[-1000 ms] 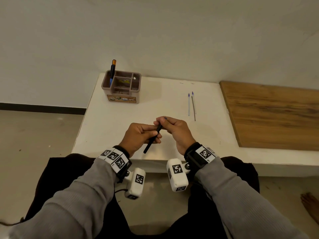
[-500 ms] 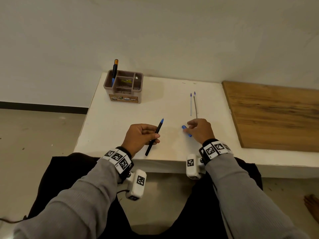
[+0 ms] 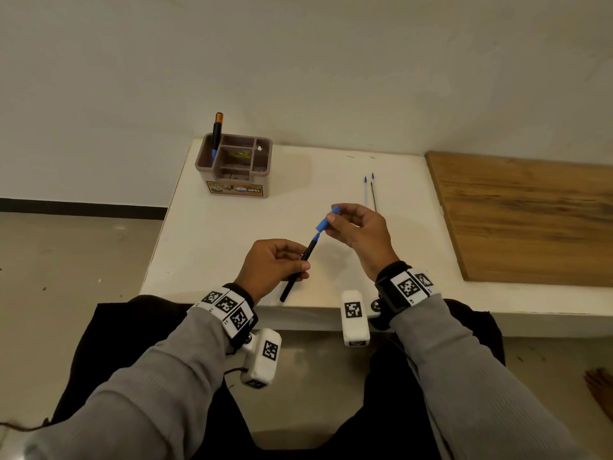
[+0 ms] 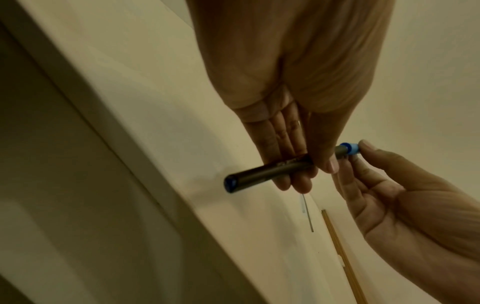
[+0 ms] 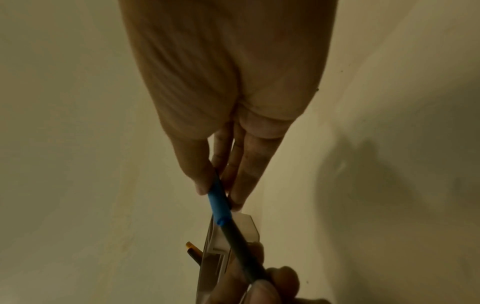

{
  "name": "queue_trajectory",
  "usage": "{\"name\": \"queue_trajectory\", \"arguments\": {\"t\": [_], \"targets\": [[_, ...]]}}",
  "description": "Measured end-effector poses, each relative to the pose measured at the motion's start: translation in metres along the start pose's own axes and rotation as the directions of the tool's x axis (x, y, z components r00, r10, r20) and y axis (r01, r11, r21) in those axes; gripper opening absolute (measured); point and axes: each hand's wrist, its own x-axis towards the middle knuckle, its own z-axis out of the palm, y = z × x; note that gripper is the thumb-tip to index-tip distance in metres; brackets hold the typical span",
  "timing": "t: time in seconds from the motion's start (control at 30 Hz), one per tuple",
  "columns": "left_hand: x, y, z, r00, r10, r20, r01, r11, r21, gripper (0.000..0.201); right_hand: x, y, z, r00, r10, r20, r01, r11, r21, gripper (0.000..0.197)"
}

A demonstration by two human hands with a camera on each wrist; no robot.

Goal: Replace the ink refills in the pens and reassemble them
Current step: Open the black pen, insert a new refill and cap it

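Surroundings: a brown compartmented organizer (image 3: 234, 167) is standing at the far left of the white table (image 3: 199, 234), with one orange-capped pen (image 3: 217, 136) sticking upright out of its left rear compartment. A wooden board (image 3: 524, 217) is lying along the table's right side. Nothing is lying between the hands and the organizer.

Count: two loose refills (image 3: 370, 192) are lying side by side, parallel, blue tips pointing away, just beyond the right hand (image 3: 360, 235); two pens in view in all, one in hand, one in the organizer.

Task item: the black pen barrel (image 3: 300, 268) is being held above the table's near edge, tilted up to the right. The left hand (image 3: 270, 268) is gripping it mid-length, thumb and fingers curled round. The right hand is pinching a blue cap piece (image 3: 326, 220) between thumb and fingertips, its lower end meeting the barrel's blue upper end; whether it is seated cannot be told.
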Motion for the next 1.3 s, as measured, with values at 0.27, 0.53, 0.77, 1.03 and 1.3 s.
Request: {"name": "queue_trajectory", "arguments": {"t": [0.27,0.53,0.77,1.03,1.3], "targets": [[-0.001,0.004,0.000,1.000,0.026,-0.014,-0.026,0.999,-0.023,0.032,-0.004,0.003,-0.001,0.982,0.041,0.185,-0.005,0.982,-0.190,0.024],[-0.005,0.008,-0.001,0.996,0.086,-0.022,-0.087,0.995,-0.039,0.044,-0.007,0.002,0.013,0.975,-0.007,0.224,0.069,0.961,-0.269,0.017],[0.003,0.023,-0.009,0.988,0.157,-0.006,-0.157,0.985,-0.068,0.060,-0.008,0.000,0.012,0.963,-0.016,0.268,0.068,0.980,-0.187,0.020],[0.002,0.018,-0.013,0.983,0.182,0.008,-0.181,0.983,-0.040,0.036,-0.007,0.001,0.032,0.968,-0.173,0.182,0.205,0.963,-0.175,0.042],[0.012,0.010,-0.033,0.953,0.155,-0.261,-0.185,0.978,-0.094,0.025,0.069,-0.065,0.104,0.865,-0.463,0.193,0.493,0.855,-0.162,0.042]]}}
